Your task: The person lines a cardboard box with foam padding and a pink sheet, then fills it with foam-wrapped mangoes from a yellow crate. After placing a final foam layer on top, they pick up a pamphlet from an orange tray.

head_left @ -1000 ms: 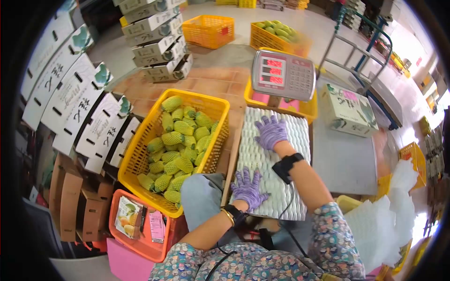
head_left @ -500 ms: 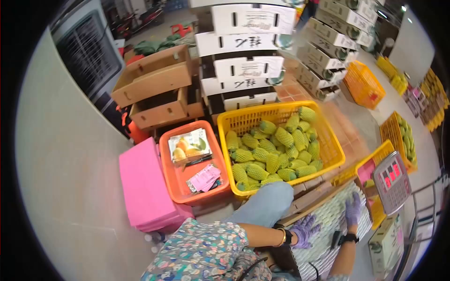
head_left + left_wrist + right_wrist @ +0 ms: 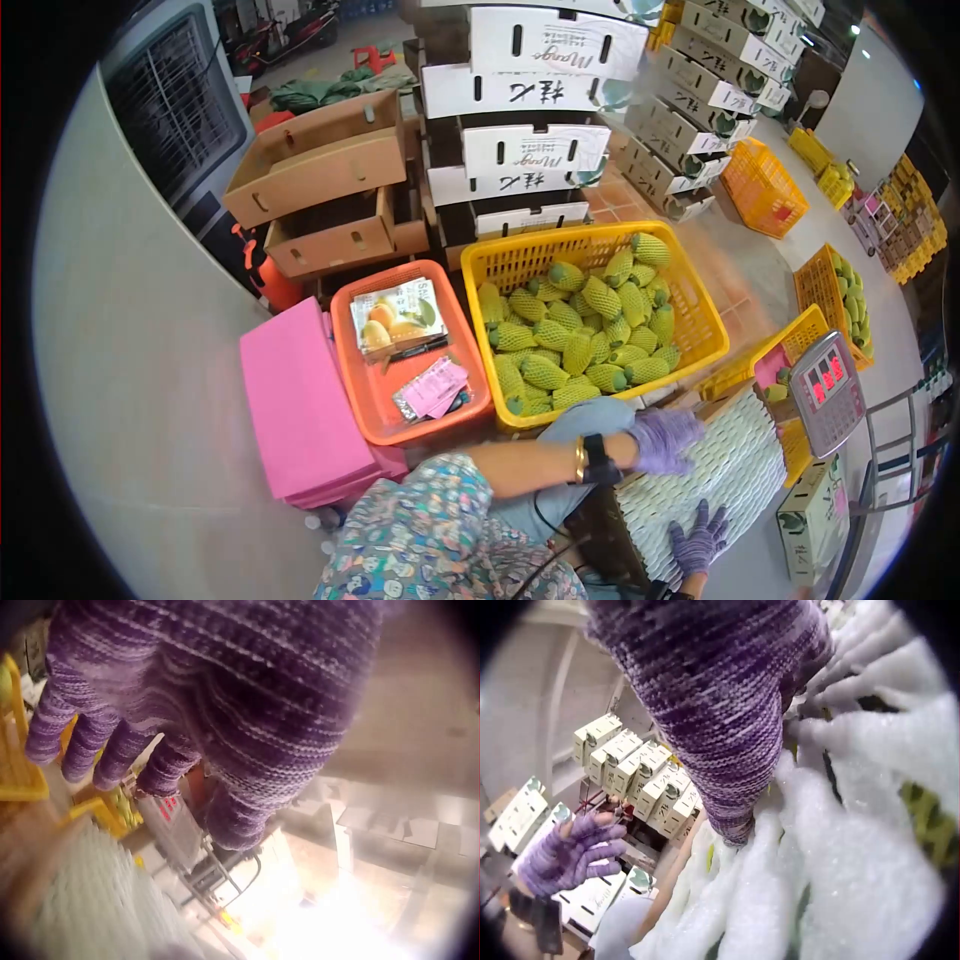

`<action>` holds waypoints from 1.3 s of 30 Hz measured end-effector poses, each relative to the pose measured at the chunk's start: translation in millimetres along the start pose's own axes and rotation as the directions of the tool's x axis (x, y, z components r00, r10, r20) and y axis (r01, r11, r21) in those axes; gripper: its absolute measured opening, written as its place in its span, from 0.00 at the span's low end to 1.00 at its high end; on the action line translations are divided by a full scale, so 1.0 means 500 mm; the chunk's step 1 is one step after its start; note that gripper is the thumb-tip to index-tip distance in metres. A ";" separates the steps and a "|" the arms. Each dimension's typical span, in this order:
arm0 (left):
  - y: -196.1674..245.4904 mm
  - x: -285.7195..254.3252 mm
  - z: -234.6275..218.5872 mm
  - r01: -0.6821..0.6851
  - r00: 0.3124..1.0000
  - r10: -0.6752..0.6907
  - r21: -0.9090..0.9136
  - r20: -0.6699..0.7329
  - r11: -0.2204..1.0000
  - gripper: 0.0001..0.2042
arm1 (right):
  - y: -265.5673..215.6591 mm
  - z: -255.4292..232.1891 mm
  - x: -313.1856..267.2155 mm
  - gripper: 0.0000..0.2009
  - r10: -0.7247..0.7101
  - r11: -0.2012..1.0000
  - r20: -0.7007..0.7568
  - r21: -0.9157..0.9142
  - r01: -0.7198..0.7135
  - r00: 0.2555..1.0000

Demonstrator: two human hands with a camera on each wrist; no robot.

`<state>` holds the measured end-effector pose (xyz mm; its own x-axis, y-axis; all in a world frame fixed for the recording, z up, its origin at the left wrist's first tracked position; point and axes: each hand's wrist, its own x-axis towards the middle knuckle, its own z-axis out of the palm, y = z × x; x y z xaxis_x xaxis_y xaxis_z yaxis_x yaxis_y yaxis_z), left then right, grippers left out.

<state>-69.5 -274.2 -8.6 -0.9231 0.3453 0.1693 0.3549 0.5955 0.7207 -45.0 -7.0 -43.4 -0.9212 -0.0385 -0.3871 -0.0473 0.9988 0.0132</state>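
Both hands wear purple knitted gloves. A white wavy foam sheet [image 3: 720, 470] covers a box, and yellow-green patches show through its gaps in the right wrist view. My right hand [image 3: 700, 540] rests on the sheet's near part with fingers spread. Raised above the sheet's left edge, my left hand [image 3: 665, 441] holds nothing; its fingers are loosely extended in the left wrist view. Beyond the left hand stands a yellow crate [image 3: 590, 236] of mangoes [image 3: 577, 352] in yellow-green netting.
An orange basket [image 3: 343, 335] with printed cards and pink packets stands left of the crate, beside a pink stack [image 3: 300, 400]. White cartons [image 3: 545, 150] and brown cartons [image 3: 310, 170] rise behind. A scale display [image 3: 828, 393] and a closed carton [image 3: 815, 525] are at the right.
My head has turned left. The left hand has lifted off the foam sheet toward the mango crate. My right hand has shifted toward the sheet's near end.
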 end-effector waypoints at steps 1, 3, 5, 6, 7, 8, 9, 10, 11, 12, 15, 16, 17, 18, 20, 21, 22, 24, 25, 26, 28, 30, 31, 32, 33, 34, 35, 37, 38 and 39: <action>-0.014 -0.033 -0.051 0.093 0.993 -0.094 -0.014 -0.072 0.996 0.23 | -0.004 0.001 -0.001 0.40 0.016 1.000 -0.011 0.003 -0.016 1.000; -0.064 -0.110 -0.125 0.264 0.947 -0.257 0.010 -0.194 0.965 0.22 | -0.001 0.011 0.002 0.39 0.013 1.000 -0.029 0.012 -0.013 0.999; -0.135 -0.226 -0.155 0.458 0.820 -0.412 0.024 -0.398 0.888 0.22 | 0.005 0.017 0.004 0.40 0.027 1.000 -0.053 -0.001 -0.027 0.998; -0.220 -0.299 -0.127 0.531 0.730 -0.332 0.191 -0.597 0.826 0.22 | 0.008 0.021 0.006 0.40 0.005 1.000 -0.041 -0.019 -0.006 0.999; -0.230 -0.376 -0.158 0.732 0.538 -0.573 0.006 -0.618 0.681 0.22 | 0.012 0.027 0.009 0.40 0.011 1.000 -0.068 -0.014 -0.012 0.998; -0.266 -0.449 -0.168 0.900 0.330 -0.663 0.014 -0.672 0.435 0.23 | 0.014 0.031 0.012 0.40 0.020 1.000 -0.094 -0.008 -0.021 0.995; -0.350 -0.564 -0.158 0.871 0.452 -0.611 0.470 -0.650 0.144 0.20 | 0.014 0.033 0.013 0.39 0.016 0.999 -0.100 -0.026 -0.019 0.995; -0.363 -0.646 -0.145 0.998 -0.009 -0.445 -0.035 -0.895 0.049 0.18 | 0.014 0.034 0.013 0.39 0.003 0.999 -0.088 -0.043 -0.006 0.996; -0.280 -0.681 -0.174 0.972 -0.217 -0.513 -0.231 -0.831 -0.038 0.17 | 0.015 0.032 0.012 0.39 0.004 0.999 -0.085 -0.043 -0.008 0.996; -0.299 -0.765 -0.161 0.973 -0.211 -0.573 -0.229 -0.792 -0.041 0.17 | 0.014 0.030 0.014 0.38 0.009 0.999 -0.087 -0.037 -0.013 0.996; -0.345 -0.843 -0.136 0.985 -0.087 -0.623 -0.161 -0.778 0.064 0.15 | 0.020 0.036 0.020 0.38 -0.003 0.998 -0.097 -0.063 -0.003 0.995; -0.339 -0.841 -0.143 0.981 0.035 -0.606 -0.088 -0.795 0.172 0.13 | 0.019 0.037 0.021 0.38 -0.004 0.998 -0.095 -0.067 -0.002 0.995; -0.353 -0.814 -0.156 0.986 -0.031 -0.696 -0.134 -0.717 0.094 0.17 | 0.019 0.038 0.020 0.38 -0.002 0.998 -0.096 -0.057 -0.003 0.995; -0.373 -0.791 -0.169 0.986 -0.025 -0.701 -0.132 -0.713 0.099 0.17 | 0.019 0.037 0.020 0.38 0.005 0.999 -0.097 -0.046 -0.010 0.995; -0.428 -0.755 -0.184 0.991 0.132 -0.697 0.120 -0.705 0.065 0.22 | 0.022 0.037 0.021 0.38 0.005 0.999 -0.096 -0.042 -0.009 0.995; -0.476 -0.750 -0.187 0.989 0.147 -0.704 0.128 -0.695 0.079 0.22 | 0.025 0.038 0.021 0.38 -0.008 0.999 -0.093 -0.037 0.005 0.996; -0.533 -0.748 -0.187 0.980 0.149 -0.705 0.199 -0.693 0.011 0.26 | 0.028 0.039 0.021 0.38 0.010 0.999 -0.093 -0.038 -0.013 0.996; -0.566 -0.721 -0.196 0.960 0.165 -0.709 0.277 -0.685 -0.043 0.30 | 0.030 0.042 0.022 0.38 -0.012 0.999 -0.106 -0.036 0.008 0.994; -0.554 -0.697 -0.208 0.958 0.170 -0.762 0.285 -0.626 -0.020 0.32 | 0.032 0.045 0.024 0.38 0.003 0.999 -0.106 -0.037 -0.007 0.994; -0.548 -0.679 -0.216 0.957 0.172 -0.809 0.291 -0.562 0.002 0.34 | 0.035 0.048 0.026 0.38 -0.008 0.999 -0.118 -0.039 0.003 0.993; -0.550 -0.655 -0.210 0.916 0.151 -0.897 0.399 -0.416 -0.031 0.33 | 0.034 0.050 0.028 0.38 -0.013 0.999 -0.129 -0.048 0.006 0.992; -0.620 -0.687 -0.146 0.919 0.264 -0.762 0.393 -0.591 0.013 0.22 | 0.034 0.046 0.026 0.38 -0.040 0.999 -0.117 0.026 0.043 0.992; -0.620 -0.684 -0.145 0.918 0.268 -0.768 0.396 -0.581 0.020 0.22 | 0.031 0.043 0.024 0.38 -0.031 0.999 -0.112 0.020 0.034 0.993; -0.612 -0.680 -0.154 0.913 0.285 -0.786 0.406 -0.549 0.047 0.16 | 0.024 0.040 0.022 0.38 -0.014 1.000 -0.109 0.025 0.017 0.994; -0.601 -0.678 -0.164 0.907 0.300 -0.801 0.414 -0.519 0.072 0.11 | 0.019 0.039 0.023 0.38 -0.001 0.999 -0.106 0.033 0.004 0.994; -0.587 -0.675 -0.173 0.907 0.300 -0.802 0.416 -0.516 0.072 0.11 | 0.021 0.041 0.024 0.38 0.001 0.999 -0.103 0.032 0.002 0.995; -0.571 -0.670 -0.185 0.864 0.365 -0.803 0.492 -0.470 0.105 0.08 | 0.023 0.044 0.026 0.37 -0.004 1.000 -0.121 0.025 0.007 0.993; -0.551 -0.672 -0.200 0.783 0.512 -0.754 0.585 -0.411 0.212 0.07 | 0.024 0.050 0.029 0.37 -0.011 1.000 -0.136 0.023 0.014 0.991; -0.539 -0.671 -0.207 0.781 0.513 -0.754 0.588 -0.411 0.210 0.07 | 0.026 0.050 0.028 0.37 -0.014 0.999 -0.140 0.027 0.018 0.990; -0.525 -0.668 -0.213 0.777 0.517 -0.734 0.601 -0.440 0.188 0.07 | 0.027 0.050 0.028 0.37 -0.018 0.999 -0.146 0.030 0.022 0.989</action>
<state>129.8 -622.9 -182.6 -0.8032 -0.5777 -0.1457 -0.5619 0.8158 -0.1372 -49.0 6.5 -71.5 -0.9668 -0.0601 -0.2483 -0.0561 0.9982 -0.0230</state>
